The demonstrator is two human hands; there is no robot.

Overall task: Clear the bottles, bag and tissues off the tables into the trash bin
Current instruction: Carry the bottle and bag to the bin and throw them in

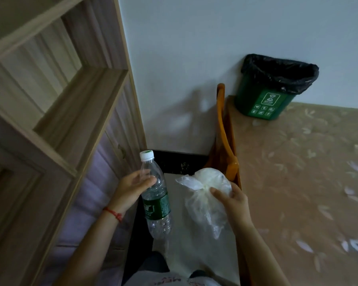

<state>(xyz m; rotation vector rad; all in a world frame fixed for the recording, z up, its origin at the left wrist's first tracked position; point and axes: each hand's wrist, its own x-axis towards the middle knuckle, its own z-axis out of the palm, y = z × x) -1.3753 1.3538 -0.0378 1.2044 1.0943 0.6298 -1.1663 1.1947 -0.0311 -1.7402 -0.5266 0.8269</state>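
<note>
My left hand [130, 188] grips a clear plastic bottle [156, 199] with a white cap and green label, held upright near its neck. My right hand [234, 200] pinches a translucent plastic bag [205, 203] at its knotted top; the bag hangs below my fingers. Both are in the air over the gap between the shelf and the table. The green trash bin [265, 100] with a black liner stands on the far corner of the table, against the wall, well beyond both hands.
A table [298, 182] with a beige leaf-patterned cloth fills the right side. A wooden shelf unit [56, 104] stands at the left. An orange wooden chair back [223, 129] rises beside the table's left edge. White wall behind.
</note>
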